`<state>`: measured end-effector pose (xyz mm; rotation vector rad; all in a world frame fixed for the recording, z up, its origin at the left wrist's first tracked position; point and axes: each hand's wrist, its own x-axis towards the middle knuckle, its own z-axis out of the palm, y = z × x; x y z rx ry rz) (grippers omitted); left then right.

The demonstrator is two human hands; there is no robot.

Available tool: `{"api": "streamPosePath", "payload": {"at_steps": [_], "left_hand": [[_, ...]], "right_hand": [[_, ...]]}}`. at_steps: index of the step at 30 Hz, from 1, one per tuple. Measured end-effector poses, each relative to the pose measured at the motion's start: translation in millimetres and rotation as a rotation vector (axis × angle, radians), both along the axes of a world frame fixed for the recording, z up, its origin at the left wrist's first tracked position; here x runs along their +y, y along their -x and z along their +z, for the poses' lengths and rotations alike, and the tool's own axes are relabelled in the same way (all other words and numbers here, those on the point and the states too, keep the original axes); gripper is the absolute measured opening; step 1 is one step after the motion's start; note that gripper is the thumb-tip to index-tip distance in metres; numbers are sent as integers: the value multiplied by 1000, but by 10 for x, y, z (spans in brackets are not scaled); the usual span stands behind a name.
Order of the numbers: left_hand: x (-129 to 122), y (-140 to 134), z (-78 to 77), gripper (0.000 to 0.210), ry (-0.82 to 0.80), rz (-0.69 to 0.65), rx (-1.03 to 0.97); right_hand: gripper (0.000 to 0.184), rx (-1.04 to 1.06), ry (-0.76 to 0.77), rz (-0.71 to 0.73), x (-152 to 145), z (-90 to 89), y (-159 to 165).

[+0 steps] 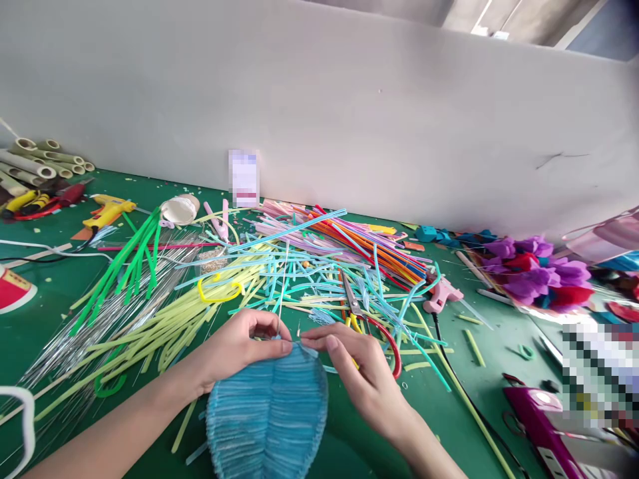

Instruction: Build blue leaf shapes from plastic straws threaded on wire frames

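A blue, leaf-shaped piece (pixel 267 419) of fuzzy chenille stems, with a rib down its middle, hangs toward me at the bottom. My left hand (pixel 244 342) pinches its upper end between thumb and fingers. From that grip a thin wire (pixel 283 286) rises upright. My right hand (pixel 367 366) has its fingertips closed at the upper right edge of the blue piece, beside the left thumb. Just beyond my right hand lie red-handled scissors (pixel 354 306), their blades pointing away. Loose blue chenille stems (pixel 299 266) are scattered behind both hands.
Yellow-green stems (pixel 184 319), metal wires (pixel 64 346) and green stems (pixel 130 266) spread at left. A yellow glue gun (pixel 110 209) lies behind them; a pink one (pixel 442 293) sits at right. Purple flowers (pixel 539 273) and a magenta power strip (pixel 536 419) are farther right.
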<state>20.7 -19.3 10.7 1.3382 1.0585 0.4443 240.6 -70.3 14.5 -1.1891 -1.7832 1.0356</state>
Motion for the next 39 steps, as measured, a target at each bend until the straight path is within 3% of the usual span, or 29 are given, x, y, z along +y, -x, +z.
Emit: {"api": "streamPosePath", "payload": {"at_steps": [5,10,20,31,39], "left_hand": [[-6,-14,22,26,2,-18,-16],[-13,-7,37,23,-19,-15,-36],[-8,-9,-5,21,0,5,-47],[-14,-49,-1,22,-41,-10,16],[6,0,-20,39,39,-2,-52]], "right_hand": [[35,343,472,-73,85,-63,60],[36,476,634,-67,82,-63,100],[39,399,557,-89,84,-114,120],[39,360,602,-114,85,-146,115],[41,270,515,-177,106,-229,82]]}}
